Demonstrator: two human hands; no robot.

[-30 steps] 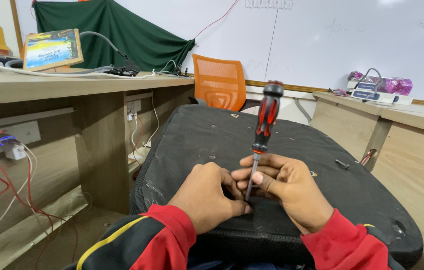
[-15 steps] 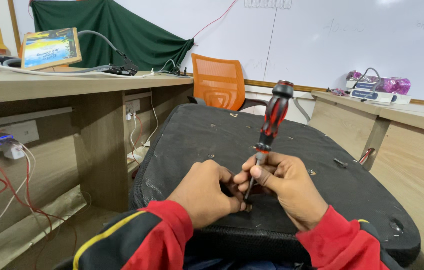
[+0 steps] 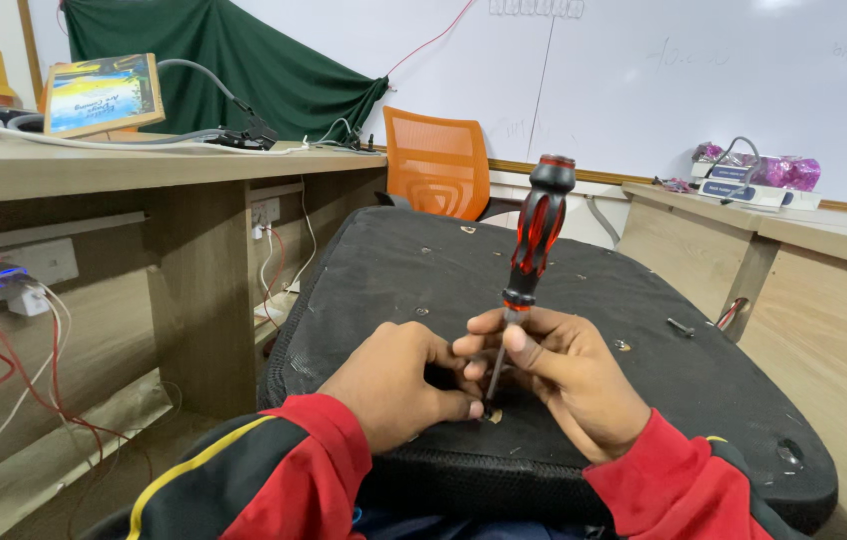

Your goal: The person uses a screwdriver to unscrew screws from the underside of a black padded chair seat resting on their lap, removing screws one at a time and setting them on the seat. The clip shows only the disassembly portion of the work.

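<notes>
At the far left a wall socket (image 3: 6,275) with a blue light feeds red and white wires (image 3: 39,370) that hang down toward the floor. Above them runs a wooden desk (image 3: 144,165), carrying a framed picture (image 3: 104,93) and a grey cable (image 3: 199,80), with a green cloth (image 3: 234,60) hung behind. Between the desk's leg and the black seat (image 3: 424,260) lies a narrow gap of floor.

The seat lies flat across the person's lap, underside up, its near edge just past the red sleeves. The left hand (image 3: 399,385) rests curled on the seat near that edge, fingertips pressed down beside the tool's tip. The screwdriver (image 3: 534,250) stands nearly upright, leaning a little right, its tip on a small pale spot (image 3: 493,414) close to the near edge. The right hand (image 3: 569,385) pinches the metal shaft low down between thumb and fingers; the red and black handle stands free above. The two hands nearly touch.

The seat's middle and far half are open, dotted with small holes. A loose screw (image 3: 681,326) lies toward the right edge. Beyond stand an orange chair (image 3: 439,165), a whiteboard (image 3: 644,70), and a second desk (image 3: 804,260) on the right.
</notes>
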